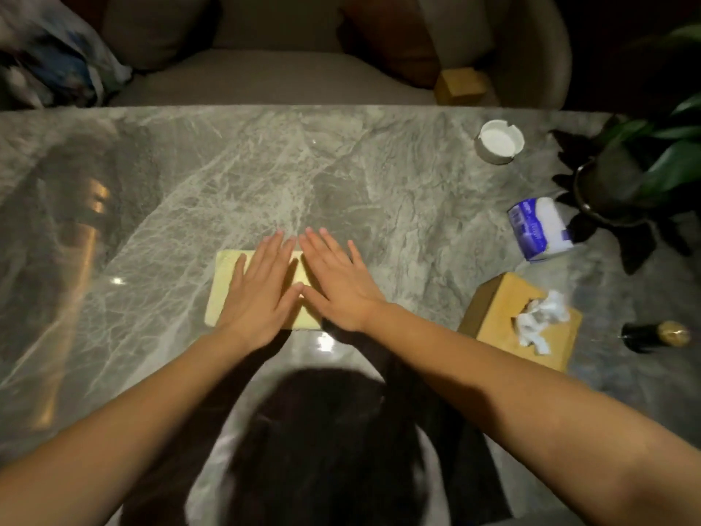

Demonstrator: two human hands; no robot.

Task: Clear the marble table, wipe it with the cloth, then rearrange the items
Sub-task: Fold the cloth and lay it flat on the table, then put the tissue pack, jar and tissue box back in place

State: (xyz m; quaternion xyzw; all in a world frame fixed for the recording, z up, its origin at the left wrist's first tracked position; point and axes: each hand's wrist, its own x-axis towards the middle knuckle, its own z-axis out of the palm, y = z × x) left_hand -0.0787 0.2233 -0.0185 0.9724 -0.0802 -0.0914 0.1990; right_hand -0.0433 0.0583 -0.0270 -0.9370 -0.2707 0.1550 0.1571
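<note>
A folded yellow cloth (222, 286) lies flat on the grey marble table (341, 176), near its middle. My left hand (261, 290) rests palm down on the cloth, fingers spread. Beside it, my right hand (337, 282) presses flat on the cloth's right part and the marble, thumbs touching. Neither hand grips anything. At the table's right side stand a white ashtray (499, 142), a blue-and-white tissue pack (542, 227), a wooden tissue box (519, 320) with a tissue sticking out, and a dark bottle (654, 336) lying on its side.
A potted plant (622, 184) in a dark pot stands at the right edge. A beige sofa (265, 77) with cushions runs behind the table, with a small wooden block (461, 85) on its seat. A bag (57, 58) lies at the far left.
</note>
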